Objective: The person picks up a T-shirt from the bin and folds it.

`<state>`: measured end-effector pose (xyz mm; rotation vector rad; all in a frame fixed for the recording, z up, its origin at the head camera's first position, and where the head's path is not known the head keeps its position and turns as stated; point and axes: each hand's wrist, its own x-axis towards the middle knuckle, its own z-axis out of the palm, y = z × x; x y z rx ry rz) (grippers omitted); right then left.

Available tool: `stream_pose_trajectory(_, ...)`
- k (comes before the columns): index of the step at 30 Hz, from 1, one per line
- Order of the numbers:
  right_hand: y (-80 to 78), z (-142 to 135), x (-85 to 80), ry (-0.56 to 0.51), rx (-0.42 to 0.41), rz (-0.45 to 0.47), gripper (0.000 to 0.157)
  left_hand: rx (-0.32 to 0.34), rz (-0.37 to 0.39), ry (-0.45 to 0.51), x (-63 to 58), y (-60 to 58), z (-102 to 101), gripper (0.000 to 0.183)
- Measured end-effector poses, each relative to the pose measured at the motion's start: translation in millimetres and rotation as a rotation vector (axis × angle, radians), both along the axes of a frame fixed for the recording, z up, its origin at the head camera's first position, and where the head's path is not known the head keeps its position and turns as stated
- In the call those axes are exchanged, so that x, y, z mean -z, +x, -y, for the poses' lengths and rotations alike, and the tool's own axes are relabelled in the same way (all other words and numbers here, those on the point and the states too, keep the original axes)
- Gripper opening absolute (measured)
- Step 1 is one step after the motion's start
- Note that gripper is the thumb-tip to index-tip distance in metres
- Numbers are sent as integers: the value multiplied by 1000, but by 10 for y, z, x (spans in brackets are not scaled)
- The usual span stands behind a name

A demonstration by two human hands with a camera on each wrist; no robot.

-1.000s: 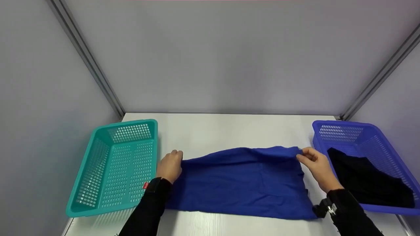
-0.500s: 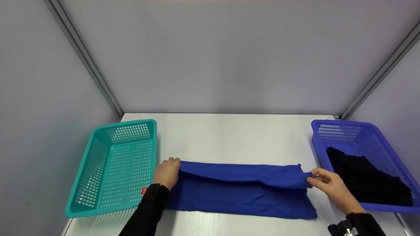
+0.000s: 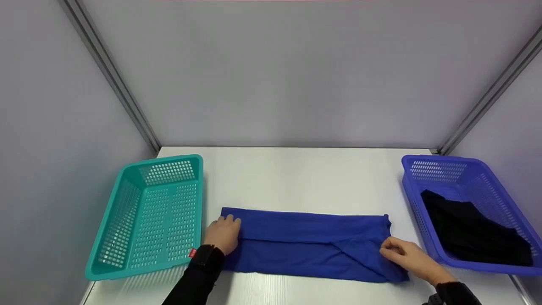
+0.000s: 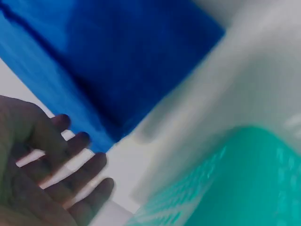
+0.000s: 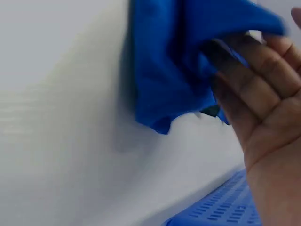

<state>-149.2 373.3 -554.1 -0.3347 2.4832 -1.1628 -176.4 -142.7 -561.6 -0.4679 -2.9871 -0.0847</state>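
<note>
A blue cloth point(image 3: 305, 245) lies folded lengthwise across the white table, with a diagonal crease toward its right end. Its exact kind is hidden by the folds. My left hand point(image 3: 223, 233) is over the cloth's left end in the head view; in the left wrist view its relaxed fingers point(image 4: 89, 174) are spread beside the cloth corner and grip nothing. My right hand point(image 3: 408, 256) pinches the cloth's edge at the right end. In the right wrist view the lifted blue cloth point(image 5: 164, 70) drapes over that hand's fingers point(image 5: 254, 75), and the thumb is mostly out of frame.
A teal basket point(image 3: 199, 203) stands left of the cloth, close to my left hand. To the right is a purple-blue basket point(image 3: 417, 216) with a black cloth point(image 3: 474, 233) inside. Grey panels point(image 3: 296, 84) surround the table point(image 3: 296, 178) at the back and sides.
The cloth's far edge has come down toward me, so the cloth is now a narrower strip. My right hand moved nearer with that edge; my left hand stopped gripping the cloth's far left corner.
</note>
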Motion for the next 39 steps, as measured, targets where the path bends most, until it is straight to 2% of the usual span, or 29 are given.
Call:
stream_pose_trajectory(3, -25, 126, 54, 64, 60, -8, 36, 77, 70, 34, 75, 24, -34, 21)
stream_pose_trajectory(6, -46, 261, 77, -33, 122, 73, 55, 96, 118, 74, 137, 41, -60, 28)
stream_pose_trajectory(8, -60, 329, 82, -151, 121, 147, 61, 93, 128, 90, 169, 44, -67, 30)
stream_pose_trajectory(12, -69, 425, 94, -323, 52, 255, 58, 72, 148, 105, 191, 42, -60, 30)
stream_pose_trajectory(15, -73, 480, 134, -328, 11, 231, 48, 61, 168, 114, 188, 43, -47, 29)
stream_pose_trajectory(17, -69, 520, 167, -261, -3, 176, 40, 61, 178, 121, 184, 46, -36, 30)
stream_pose_trajectory(19, -58, 563, 198, -145, -33, 82, 30, 65, 187, 128, 173, 51, -28, 32)
stream_pose_trajectory(23, -15, 686, 214, 188, -117, -174, 16, 85, 218, 124, 153, 62, -8, 39)
stream_pose_trajectory(25, 23, 780, 192, 374, -138, -286, 19, 99, 248, 116, 137, 67, 4, 45)
stream_pose_trajectory(28, 92, 951, 148, 641, -140, -397, 37, 116, 303, 73, 114, 68, 20, 59)
stream_pose_trajectory(31, 160, 1114, 138, 821, -89, -384, 62, 132, 352, 16, 91, 73, 30, 73)
stream_pose_trajectory(33, 170, 1192, 166, 867, -49, -328, 74, 144, 372, -13, 80, 81, 28, 81)
stream_pose_trajectory(35, 139, 1233, 212, 851, -3, -243, 80, 158, 388, -29, 82, 95, 23, 86)
stream_pose_trajectory(39, -31, 1214, 313, 724, 54, -143, 84, 200, 379, -54, 109, 130, -6, 88)
